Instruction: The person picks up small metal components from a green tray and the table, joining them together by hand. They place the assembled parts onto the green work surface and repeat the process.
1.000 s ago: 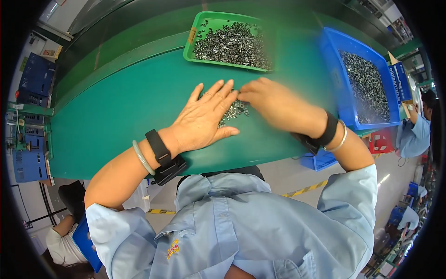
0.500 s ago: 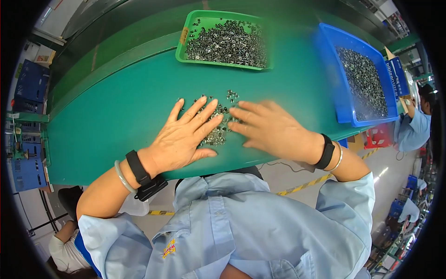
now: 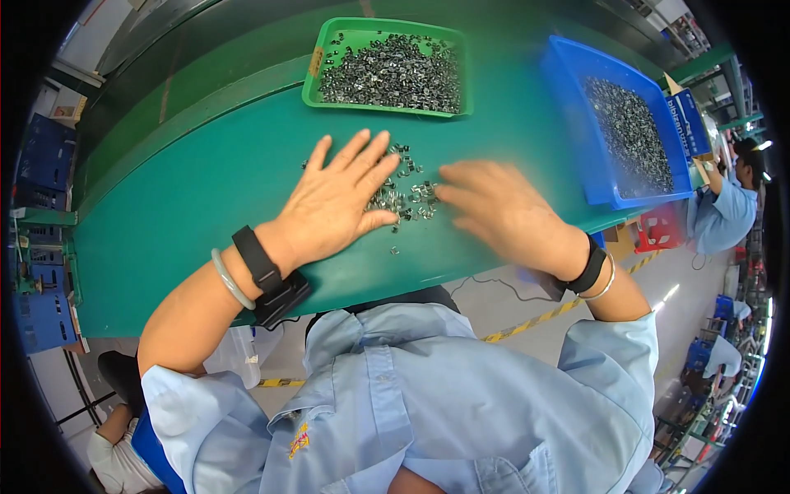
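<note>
Small shiny metal clips (image 3: 393,198) lie scattered in a loose heap on the green table mat (image 3: 197,222). My left hand (image 3: 337,193) rests palm down over the left part of the heap, fingers stretched and apart, covering some pieces. Just right of the heap is my right hand (image 3: 510,214), palm down and blurred by motion; its fingers look stretched out, with no piece seen in them. One clip (image 3: 395,250) lies apart, nearer to me.
A green tray (image 3: 308,92) full of similar metal pieces stands beyond my hands. At the right, a blue bin (image 3: 605,193) holds many more. Past it are a red crate (image 3: 658,229) and a co-worker in a light blue shirt (image 3: 724,218). Another person (image 3: 123,453) sits behind at lower left.
My left hand has moved slightly away from me over the heap. My right hand has shifted right, away from the pieces, which are more spread out. The whole view has shifted a little.
</note>
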